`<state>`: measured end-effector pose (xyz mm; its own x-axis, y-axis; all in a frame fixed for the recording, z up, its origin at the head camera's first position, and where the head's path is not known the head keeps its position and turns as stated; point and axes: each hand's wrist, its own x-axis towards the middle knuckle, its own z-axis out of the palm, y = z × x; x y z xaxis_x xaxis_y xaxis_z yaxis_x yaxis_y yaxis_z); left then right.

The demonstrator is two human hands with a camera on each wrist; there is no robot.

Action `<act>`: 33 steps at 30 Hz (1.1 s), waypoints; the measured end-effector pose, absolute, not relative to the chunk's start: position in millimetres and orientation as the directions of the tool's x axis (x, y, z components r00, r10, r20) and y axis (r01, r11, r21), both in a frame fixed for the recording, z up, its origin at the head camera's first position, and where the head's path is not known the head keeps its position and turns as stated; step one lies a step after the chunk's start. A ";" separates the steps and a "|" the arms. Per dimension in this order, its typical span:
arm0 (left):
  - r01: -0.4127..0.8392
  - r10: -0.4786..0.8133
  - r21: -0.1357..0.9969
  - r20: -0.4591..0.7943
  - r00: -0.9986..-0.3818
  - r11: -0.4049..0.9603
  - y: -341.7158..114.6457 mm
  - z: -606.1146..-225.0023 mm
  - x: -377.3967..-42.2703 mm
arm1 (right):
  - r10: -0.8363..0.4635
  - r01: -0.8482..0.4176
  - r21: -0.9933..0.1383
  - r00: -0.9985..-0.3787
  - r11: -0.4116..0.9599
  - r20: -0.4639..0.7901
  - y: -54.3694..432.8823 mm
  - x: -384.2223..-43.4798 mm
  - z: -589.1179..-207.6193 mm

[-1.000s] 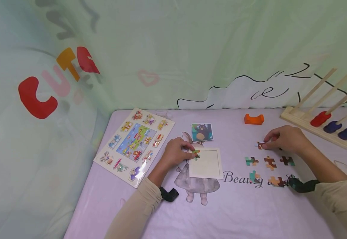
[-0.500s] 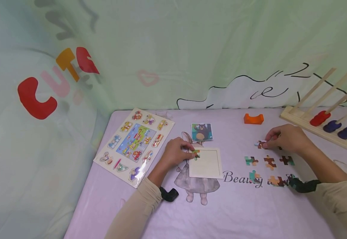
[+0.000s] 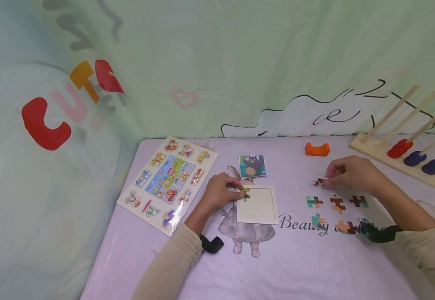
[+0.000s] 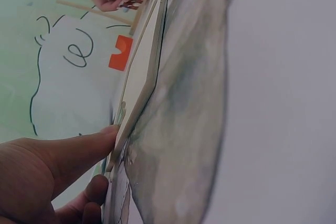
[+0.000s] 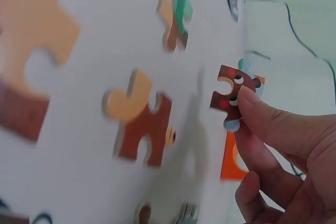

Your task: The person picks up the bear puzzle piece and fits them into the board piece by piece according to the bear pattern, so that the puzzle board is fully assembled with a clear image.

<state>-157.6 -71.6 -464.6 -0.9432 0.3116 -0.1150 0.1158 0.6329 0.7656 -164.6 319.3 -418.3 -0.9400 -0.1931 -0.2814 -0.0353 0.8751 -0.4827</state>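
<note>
My right hand (image 3: 354,173) pinches a jigsaw piece (image 5: 233,90) with a brown bear's face between thumb and fingers, raised off the table. Loose jigsaw pieces lie below it, among them a brown-and-tan piece (image 3: 338,203), a teal-and-brown piece (image 3: 314,202) and a dark brown piece (image 3: 359,201). My left hand (image 3: 221,191) holds the upper left edge of a pale square puzzle board (image 3: 257,208), its thumb on the top side. One green-and-orange jigsaw piece (image 3: 246,194) sits in the board's upper left corner, partly behind the thumb. A bear picture card (image 3: 253,166) lies just beyond the board.
At left lies a wooden vehicle puzzle (image 3: 170,179). An orange block (image 3: 317,149) stands near the back edge. A wooden peg rack (image 3: 389,154) with red and blue beads is at back right. Curtain (image 3: 217,83) rises behind the table.
My right hand has lifted the bear-face piece off the table and moved it slightly left. The left hand has stayed at the board.
</note>
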 end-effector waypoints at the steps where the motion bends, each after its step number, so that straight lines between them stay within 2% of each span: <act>1: 0.115 0.311 0.766 -0.115 -0.943 0.633 -71.7 -464.6 -157.6 | -0.200 -0.043 -0.483 -0.939 0.874 -0.280 316.7 -164.3 -417.3; 14: 0.122 0.312 0.769 -0.104 -0.944 0.628 -71.6 -461.7 -156.0 | -0.247 -0.048 -0.546 -0.923 0.837 -0.296 281.3 -161.8 -410.4; 33: 0.138 0.315 0.755 -0.096 -0.944 0.642 -72.1 -463.6 -158.0 | -0.345 -0.110 -0.643 -0.904 0.758 -0.253 224.5 -160.0 -416.5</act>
